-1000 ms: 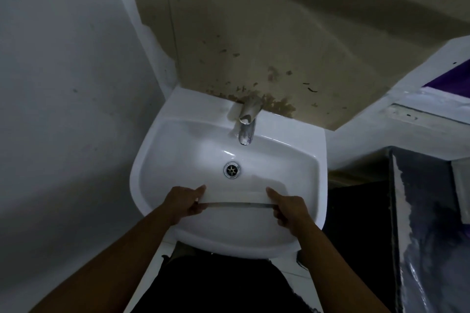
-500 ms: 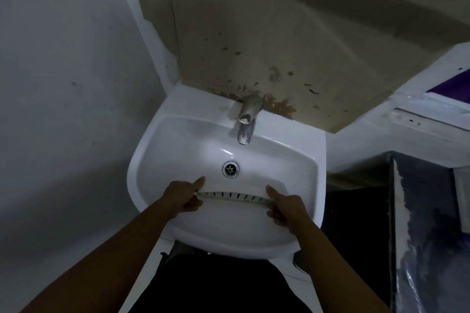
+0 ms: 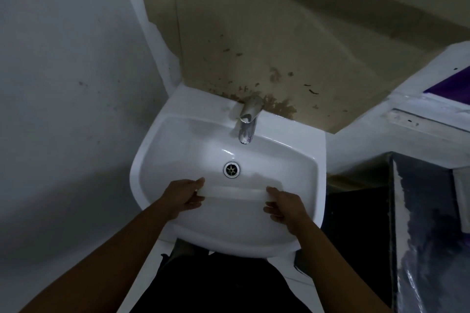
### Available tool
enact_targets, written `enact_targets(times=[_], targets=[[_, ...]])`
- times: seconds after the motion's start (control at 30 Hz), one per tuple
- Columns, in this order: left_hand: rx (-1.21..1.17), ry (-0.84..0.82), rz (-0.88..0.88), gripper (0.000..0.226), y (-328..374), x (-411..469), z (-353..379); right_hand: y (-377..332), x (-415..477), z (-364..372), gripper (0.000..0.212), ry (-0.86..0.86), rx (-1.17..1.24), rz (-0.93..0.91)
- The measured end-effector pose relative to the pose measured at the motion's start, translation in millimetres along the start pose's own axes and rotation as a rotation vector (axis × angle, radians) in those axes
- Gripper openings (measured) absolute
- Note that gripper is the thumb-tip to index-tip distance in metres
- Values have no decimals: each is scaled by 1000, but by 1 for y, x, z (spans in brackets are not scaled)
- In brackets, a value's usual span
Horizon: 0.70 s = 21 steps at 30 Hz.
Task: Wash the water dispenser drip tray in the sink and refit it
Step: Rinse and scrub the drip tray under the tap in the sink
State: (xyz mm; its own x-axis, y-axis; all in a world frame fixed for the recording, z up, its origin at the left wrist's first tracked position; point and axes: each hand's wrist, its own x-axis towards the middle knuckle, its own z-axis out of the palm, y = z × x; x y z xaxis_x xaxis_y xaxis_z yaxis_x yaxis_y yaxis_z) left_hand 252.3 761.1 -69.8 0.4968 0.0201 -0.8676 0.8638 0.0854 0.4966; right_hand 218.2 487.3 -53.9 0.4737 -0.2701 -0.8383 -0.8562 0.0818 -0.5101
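A white drip tray (image 3: 234, 193) is held over the basin of a white sink (image 3: 152, 150), on the near side of the drain (image 3: 231, 169) and just short of it. The tray is kept crosswise, its long edge running left to right. It is seen only as a pale band that is hard to tell from the basin beneath it. Whether it touches the basin cannot be told.

Its left end is gripped by the left hand (image 3: 184, 195), with the thumb laid along the edge nearer the drain and the fingers curled round the edge farther from it. Its right end is gripped in the same way by the right hand (image 3: 286, 207), the thumb set on top and the fingers folded beneath. Both hands are placed nearer the person than the drain, one to each side of it.

A metal tap (image 3: 248, 119) is mounted beyond the drain on the back rim, its spout pointed down into the basin. A stained beige wall (image 3: 254, 46) is seen farther beyond the drain, behind the tap. A plain grey wall (image 3: 63, 84) is seen well to the left of the drain.
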Motion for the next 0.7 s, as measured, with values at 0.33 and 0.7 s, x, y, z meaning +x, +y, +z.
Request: enact_targets(times=[0.33, 0.7], targets=[[261, -156, 134, 39, 5, -11, 1, -12, -11, 3, 16, -131, -55, -254], [146, -58, 335, 25, 21, -11, 10, -87, -27, 30, 71, 114, -449, -866]])
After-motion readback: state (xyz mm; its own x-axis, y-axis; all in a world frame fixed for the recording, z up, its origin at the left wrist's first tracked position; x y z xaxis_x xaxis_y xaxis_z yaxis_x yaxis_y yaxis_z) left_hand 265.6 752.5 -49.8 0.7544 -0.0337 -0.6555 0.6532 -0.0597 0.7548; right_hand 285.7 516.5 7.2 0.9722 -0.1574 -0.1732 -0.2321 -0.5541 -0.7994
